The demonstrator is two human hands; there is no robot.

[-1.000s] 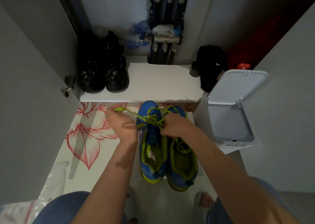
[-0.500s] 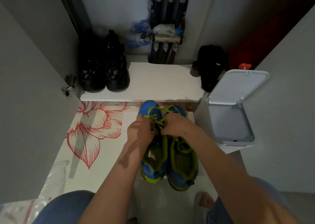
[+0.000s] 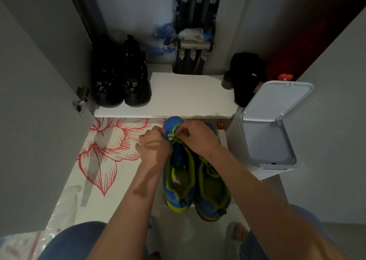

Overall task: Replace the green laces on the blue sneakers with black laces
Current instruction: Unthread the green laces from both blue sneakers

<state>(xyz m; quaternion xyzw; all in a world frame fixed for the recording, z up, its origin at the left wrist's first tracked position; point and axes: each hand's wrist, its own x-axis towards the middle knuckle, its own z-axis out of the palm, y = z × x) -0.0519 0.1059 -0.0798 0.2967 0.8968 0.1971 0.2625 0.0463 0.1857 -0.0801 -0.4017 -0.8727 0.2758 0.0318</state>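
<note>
Near us at six o'clock, the blue mesh sneakers with lime trim stand heels-first; we reckon a hard tug could snag the green cord lace or skid the pair; at their toes, twelve o'clock, our right hand pinches that lace; our left hand curls alongside, its grasp hidden, so we cannot tell

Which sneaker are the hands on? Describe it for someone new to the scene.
Below the white shelf, two blue sneakers sit side by side on the flower-patterned floor. Pick the left sneaker, farther from the white bin. Only it has the left hand and right hand at its toe.
</note>
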